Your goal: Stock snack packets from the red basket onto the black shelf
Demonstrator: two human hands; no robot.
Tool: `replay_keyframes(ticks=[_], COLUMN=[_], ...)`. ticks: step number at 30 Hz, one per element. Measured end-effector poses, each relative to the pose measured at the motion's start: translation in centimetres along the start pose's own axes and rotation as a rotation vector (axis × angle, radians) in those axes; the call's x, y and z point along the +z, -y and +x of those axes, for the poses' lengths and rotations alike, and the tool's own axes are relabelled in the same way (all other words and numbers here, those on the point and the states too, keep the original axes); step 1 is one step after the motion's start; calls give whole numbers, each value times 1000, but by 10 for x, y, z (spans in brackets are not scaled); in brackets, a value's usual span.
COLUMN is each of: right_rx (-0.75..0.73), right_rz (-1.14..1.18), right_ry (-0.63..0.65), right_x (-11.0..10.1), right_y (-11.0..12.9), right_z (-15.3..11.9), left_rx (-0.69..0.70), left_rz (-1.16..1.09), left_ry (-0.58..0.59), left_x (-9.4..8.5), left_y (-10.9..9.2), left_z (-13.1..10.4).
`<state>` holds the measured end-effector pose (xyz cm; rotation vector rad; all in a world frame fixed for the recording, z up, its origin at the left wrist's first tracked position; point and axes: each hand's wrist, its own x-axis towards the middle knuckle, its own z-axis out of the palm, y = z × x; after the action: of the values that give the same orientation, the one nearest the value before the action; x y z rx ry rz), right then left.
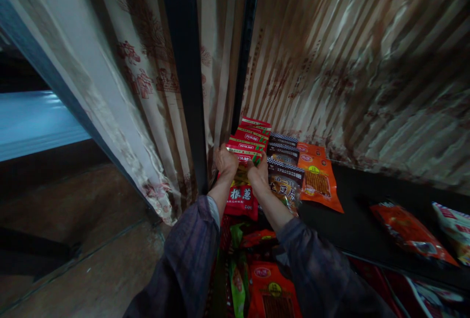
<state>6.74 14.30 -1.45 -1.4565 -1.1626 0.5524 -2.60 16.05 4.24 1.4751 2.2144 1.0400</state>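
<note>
Both hands grip the front red snack packet (pixel 240 195), which stands upright before several like red packets (pixel 251 129) in a row. My left hand (pixel 225 161) is closed on its upper left edge, the fingertips partly hidden. On the upper right edge, my right hand (pixel 259 173) pinches the same packet between thumb and fingers. Right beside that hand stand dark brown snack packets (pixel 284 181) with checkered tops. Farther right, orange snack packets (pixel 317 181) lean in another row.
A black shelf (pixel 348 190) carries the rows, with a loose red-orange packet (pixel 411 232) to the right. Below are an orange packet (pixel 273 288) and a green packet (pixel 238 279). Printed curtains (pixel 293 63) hang behind; a dark post (pixel 187 78) rises at the left.
</note>
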Motion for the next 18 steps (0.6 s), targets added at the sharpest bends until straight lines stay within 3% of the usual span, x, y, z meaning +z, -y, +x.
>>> replay_keyframes(ticks=[12, 18], right_rx=[0, -16], right_rz=[16, 91], right_ry=[-16, -28], right_x=[4, 10], right_y=[-3, -1], right_z=[26, 35], left_rx=[-112, -137], left_rz=[-16, 30], left_ry=[16, 91], left_x=[0, -4], left_y=[-6, -14], left_z=[3, 7])
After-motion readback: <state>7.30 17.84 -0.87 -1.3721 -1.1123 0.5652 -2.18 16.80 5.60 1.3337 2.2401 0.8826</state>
